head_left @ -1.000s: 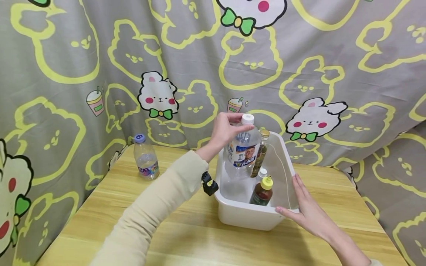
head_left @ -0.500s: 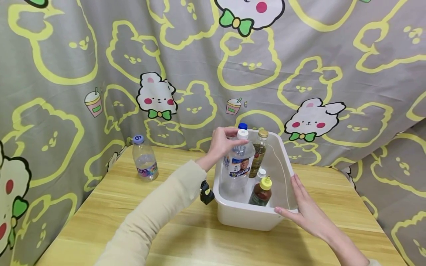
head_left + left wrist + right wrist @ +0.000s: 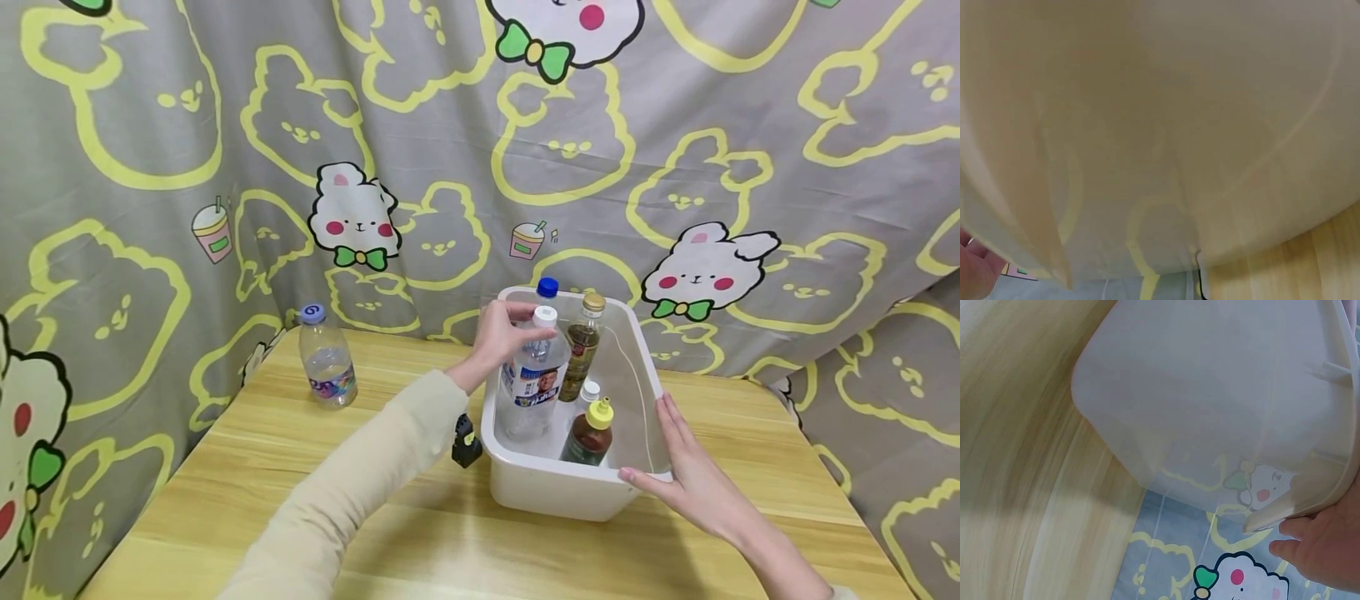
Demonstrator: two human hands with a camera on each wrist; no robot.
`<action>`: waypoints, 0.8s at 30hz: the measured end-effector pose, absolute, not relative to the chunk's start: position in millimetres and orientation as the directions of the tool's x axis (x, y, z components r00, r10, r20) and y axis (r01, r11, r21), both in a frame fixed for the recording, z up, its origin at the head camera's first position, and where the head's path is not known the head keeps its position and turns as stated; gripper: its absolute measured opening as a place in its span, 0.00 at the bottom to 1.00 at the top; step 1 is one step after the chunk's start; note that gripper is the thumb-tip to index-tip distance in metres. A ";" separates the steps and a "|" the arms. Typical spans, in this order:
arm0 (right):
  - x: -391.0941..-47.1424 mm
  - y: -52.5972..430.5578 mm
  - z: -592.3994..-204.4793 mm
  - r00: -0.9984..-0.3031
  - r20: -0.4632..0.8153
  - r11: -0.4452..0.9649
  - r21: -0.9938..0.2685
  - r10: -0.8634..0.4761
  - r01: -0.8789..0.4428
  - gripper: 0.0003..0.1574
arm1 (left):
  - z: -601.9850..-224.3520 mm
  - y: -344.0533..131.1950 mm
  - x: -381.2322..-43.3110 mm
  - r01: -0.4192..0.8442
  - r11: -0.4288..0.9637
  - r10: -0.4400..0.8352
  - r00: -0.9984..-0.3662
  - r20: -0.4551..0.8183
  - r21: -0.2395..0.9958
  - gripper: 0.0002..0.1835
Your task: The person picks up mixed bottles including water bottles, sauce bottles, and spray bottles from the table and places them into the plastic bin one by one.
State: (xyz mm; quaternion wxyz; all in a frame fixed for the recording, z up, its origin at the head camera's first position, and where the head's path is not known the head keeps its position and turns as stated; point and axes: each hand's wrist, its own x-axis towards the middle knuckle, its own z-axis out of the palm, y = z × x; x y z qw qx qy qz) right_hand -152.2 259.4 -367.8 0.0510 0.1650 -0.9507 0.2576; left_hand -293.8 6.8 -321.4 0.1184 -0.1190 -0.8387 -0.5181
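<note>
In the head view, my left hand (image 3: pixel 498 337) pinches a large clear plastic bottle (image 3: pixel 531 387) near its white cap. The bottle stands nearly upright inside a white plastic bin (image 3: pixel 562 492); whether its base touches the floor, I cannot tell. My right hand (image 3: pixel 693 479) rests on the bin's near right corner, fingers straight along the side and thumb on the front rim. That hand (image 3: pixel 1322 544) also shows in the right wrist view, against the rim. The bin's outer wall (image 3: pixel 1166 125) fills most of the left wrist view, where part of my left hand (image 3: pixel 979 269) shows.
Also in the bin are a gold-capped bottle of dark liquid (image 3: pixel 581 354), a blue-capped bottle (image 3: pixel 547 288), a small white-capped bottle (image 3: pixel 591 391) and a red sauce bottle (image 3: pixel 587 437) with yellow nozzle. A blue-capped clear bottle (image 3: pixel 330 367) stands left on the wooden table (image 3: pixel 420 517). A patterned curtain (image 3: pixel 442 150) hangs behind.
My left hand has lowered the large bottle deeper into the bin and slightly left. The blue-capped bottle behind it has come into sight. My right hand stays on the rim.
</note>
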 end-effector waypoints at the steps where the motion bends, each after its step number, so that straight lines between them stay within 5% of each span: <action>1: -152.2 259.4 -367.9 -0.940 0.182 0.813 -0.473 -0.288 -0.340 0.64 | -322.4 7.3 -294.0 0.319 0.439 0.078 -0.945 0.318 0.840 0.22; 24: -152.0 258.5 -367.9 -0.943 0.175 0.820 -0.466 -0.283 -0.333 0.64 | -340.4 12.3 -297.9 0.346 0.421 0.110 -0.937 0.331 0.839 0.22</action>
